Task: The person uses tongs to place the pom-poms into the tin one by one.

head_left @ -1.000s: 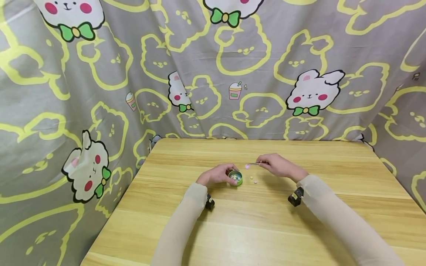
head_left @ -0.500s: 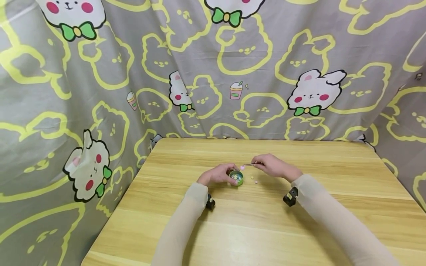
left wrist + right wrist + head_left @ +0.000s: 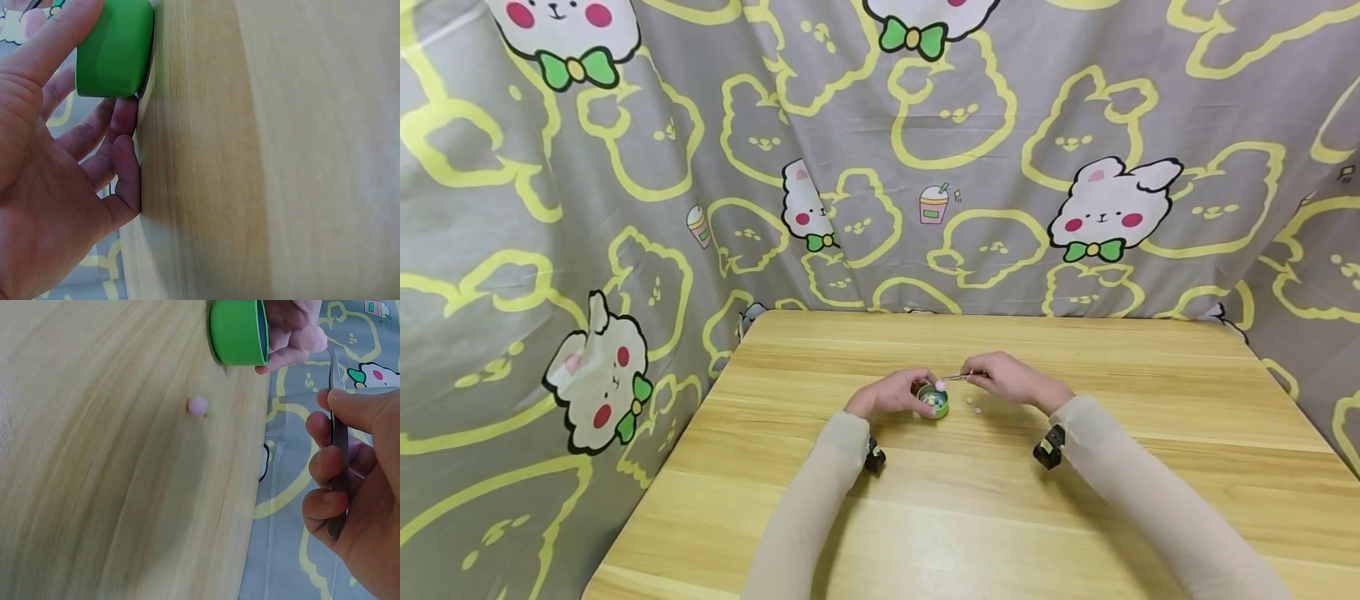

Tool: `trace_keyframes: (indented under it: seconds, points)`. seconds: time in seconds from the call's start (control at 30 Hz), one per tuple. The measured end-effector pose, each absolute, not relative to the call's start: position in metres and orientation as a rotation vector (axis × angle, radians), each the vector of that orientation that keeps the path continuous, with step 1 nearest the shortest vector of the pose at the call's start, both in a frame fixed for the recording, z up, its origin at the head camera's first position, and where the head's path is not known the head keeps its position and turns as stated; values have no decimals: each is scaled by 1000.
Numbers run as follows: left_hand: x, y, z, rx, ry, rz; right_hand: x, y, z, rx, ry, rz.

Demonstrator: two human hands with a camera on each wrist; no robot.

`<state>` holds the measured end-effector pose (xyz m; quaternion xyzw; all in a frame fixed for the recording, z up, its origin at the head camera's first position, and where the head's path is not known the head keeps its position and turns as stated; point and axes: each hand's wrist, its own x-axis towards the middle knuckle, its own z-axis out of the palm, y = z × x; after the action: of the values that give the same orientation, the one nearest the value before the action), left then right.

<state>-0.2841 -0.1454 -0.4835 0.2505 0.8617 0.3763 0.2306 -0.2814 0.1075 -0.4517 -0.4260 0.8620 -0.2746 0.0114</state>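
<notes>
While a round green tin [image 3: 942, 412] is steadied on the table [image 3: 880, 533] by the left hand [image 3: 895, 392], a pair of metal tweezers [image 3: 957, 377] is held by the right hand [image 3: 1009, 377]. The tin is set upright, open side up, and is clasped between the left thumb on its near side and the fingers bent around its far side. Small pale balls [image 3: 932, 400] can be seen inside, though their number cannot be told. The tweezers are pinched between the right thumb and forefinger, with the remaining fingers curled along the handle, and are pointed leftward. At their tips a larger pink ball [image 3: 941, 385] is seen, raised above the table by the tin's far right rim; whether the rim is touched cannot be told. Just right of the tin, a small yellow ball [image 3: 969, 401] and a small pink ball [image 3: 977, 410] are left on the tabletop, the yellow one farther away. Beyond the far table edge, a grey curtain [image 3: 850, 125] is hung, printed with yellow outlines and white animal faces.
</notes>
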Motion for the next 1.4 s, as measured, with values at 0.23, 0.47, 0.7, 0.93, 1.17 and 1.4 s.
trace_keyframes:
  seconds: [0.23, 0.47, 0.7, 0.93, 1.17, 1.4]
  points:
    - [-284, -146, -483, 693, 2373, 1028, -282, 106, -458, -1300, 2677, -826]
    - [-285, -145, -483, 690, 2381, 1020, -282, 106, -459, -1279, 2687, -803]
    - [-283, -145, -479, 719, 2381, 998, -283, 106, -461, -1317, 2676, -774]
    - [-283, -146, -481, 720, 2389, 996, -284, 105, -464, -1351, 2687, -748]
    - [-283, -147, -482, 717, 2397, 989, -284, 104, -466, -1369, 2668, -750]
    - [-283, -146, -481, 711, 2396, 998, -284, 104, -465, -1371, 2666, -738]
